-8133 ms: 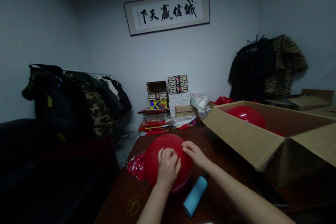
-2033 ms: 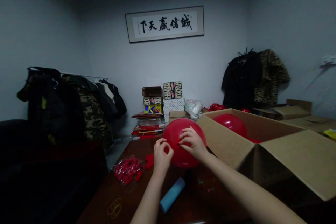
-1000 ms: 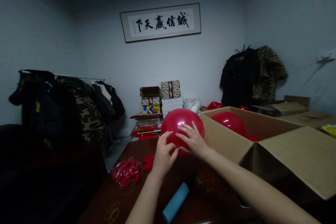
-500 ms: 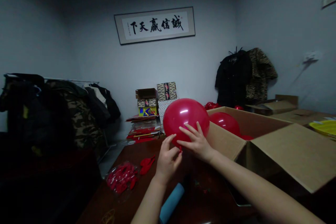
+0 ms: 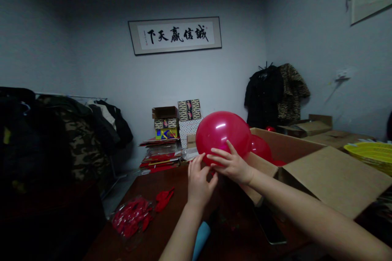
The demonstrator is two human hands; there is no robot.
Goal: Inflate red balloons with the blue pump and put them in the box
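A blown-up red balloon (image 5: 223,132) is held in front of me above the dark wooden table (image 5: 147,236). My left hand (image 5: 199,180) pinches at its neck, which the fingers mostly hide. My right hand (image 5: 232,166) holds the balloon's lower side, fingers spread over the skin. Under my left forearm lies a blue cylinder (image 5: 202,236), partly covered. To the left are a clear bag of red balloons (image 5: 131,216) and loose uninflated red balloons (image 5: 164,199).
An open cardboard box (image 5: 330,175) with inflated red balloons (image 5: 261,147) stands at right. A phone (image 5: 271,226) lies beside it. Stacked boxes and red packets (image 5: 161,159) are at the back. Yellow baskets (image 5: 370,153) sit far right; coats (image 5: 82,138) hang left.
The view has turned slightly right and up. Both hands remain at the balloon, the left fingers still at its neck. More of the phone shows beside the box.
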